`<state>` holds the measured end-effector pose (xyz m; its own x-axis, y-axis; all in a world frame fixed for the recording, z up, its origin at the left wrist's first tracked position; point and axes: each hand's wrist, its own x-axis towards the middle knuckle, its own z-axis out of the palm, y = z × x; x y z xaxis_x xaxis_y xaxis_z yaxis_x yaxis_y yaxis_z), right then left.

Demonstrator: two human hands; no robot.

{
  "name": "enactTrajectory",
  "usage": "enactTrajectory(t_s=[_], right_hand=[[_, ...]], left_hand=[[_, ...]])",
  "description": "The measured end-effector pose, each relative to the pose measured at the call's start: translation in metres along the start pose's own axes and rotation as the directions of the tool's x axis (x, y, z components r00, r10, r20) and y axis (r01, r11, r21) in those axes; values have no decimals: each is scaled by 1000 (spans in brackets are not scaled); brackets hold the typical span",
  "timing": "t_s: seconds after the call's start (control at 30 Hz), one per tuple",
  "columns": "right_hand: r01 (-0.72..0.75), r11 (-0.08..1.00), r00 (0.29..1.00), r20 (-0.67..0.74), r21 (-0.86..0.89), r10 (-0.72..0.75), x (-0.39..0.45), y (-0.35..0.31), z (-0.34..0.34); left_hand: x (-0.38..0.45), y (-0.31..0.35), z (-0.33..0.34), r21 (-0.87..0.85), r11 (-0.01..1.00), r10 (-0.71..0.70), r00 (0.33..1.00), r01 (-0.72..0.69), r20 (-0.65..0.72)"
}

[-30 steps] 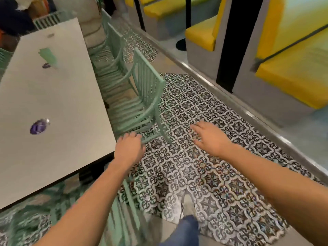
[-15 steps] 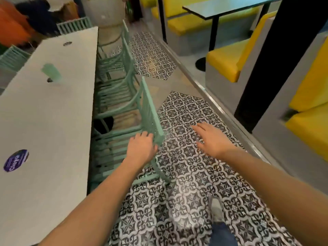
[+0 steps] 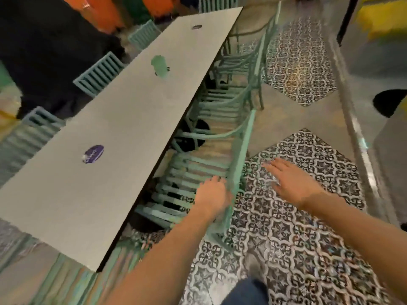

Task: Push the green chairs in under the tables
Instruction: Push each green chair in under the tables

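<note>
A long pale table (image 3: 123, 137) runs from the lower left to the top middle. Along its right side stands a row of green slatted chairs. The nearest green chair (image 3: 198, 170) has its seat partly under the table edge. My left hand (image 3: 212, 195) grips the top rail of its backrest. My right hand (image 3: 288, 180) hovers with fingers spread over the patterned floor, just right of that backrest, touching nothing. A second green chair (image 3: 231, 104) and a third green chair (image 3: 253, 56) stand farther along the same side, their seats partly under the table.
More green chairs (image 3: 99, 73) line the table's far side. A purple round sticker (image 3: 94, 153) and a green mark (image 3: 159, 66) lie on the tabletop. Patterned tiles (image 3: 297, 227) cover the aisle. A grey ledge with yellow benches (image 3: 378, 18) borders the right. My knee (image 3: 246, 291) shows below.
I have stepped forward and the view has swung left. My left hand has closed on the nearest chair's backrest, and the chair now sits closer in under the table. My right hand stays spread.
</note>
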<state>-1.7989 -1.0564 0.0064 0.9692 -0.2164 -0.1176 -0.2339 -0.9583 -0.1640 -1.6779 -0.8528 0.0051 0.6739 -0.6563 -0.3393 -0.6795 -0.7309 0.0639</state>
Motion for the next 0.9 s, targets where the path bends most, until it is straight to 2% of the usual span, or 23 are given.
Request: enactTrajectory(t_s=[0.2,0.33,0.47,0.57,0.67,0.77,0.9], right_hand=[[213,976,975,71,-51,-209,99,29,2],[313,949,948,77,-35,-310,160,49,-12],[400,916,905,167,-19,-392,220,67,-13],[514,858,841,210,-25,-498,271,78,-7],[618,777,769,299,-122,-565,302,86,5],[705,698,686,370,-125,-626,323,95,8],[790,606,587,408,-97,-699,335,103,9]], left_hand=[[68,-24,-1,-100,990,-96,994,101,55],[86,-34,-2,-341,913,-98,931,224,351],[90,-46,-5,-370,856,-148,858,360,492],[93,-33,-13,-416,783,-235,839,462,490],[92,-10,-18,-431,711,-333,806,555,489],[93,21,-24,-463,573,-463,733,676,497],[102,53,-12,-434,493,-555,656,754,511]])
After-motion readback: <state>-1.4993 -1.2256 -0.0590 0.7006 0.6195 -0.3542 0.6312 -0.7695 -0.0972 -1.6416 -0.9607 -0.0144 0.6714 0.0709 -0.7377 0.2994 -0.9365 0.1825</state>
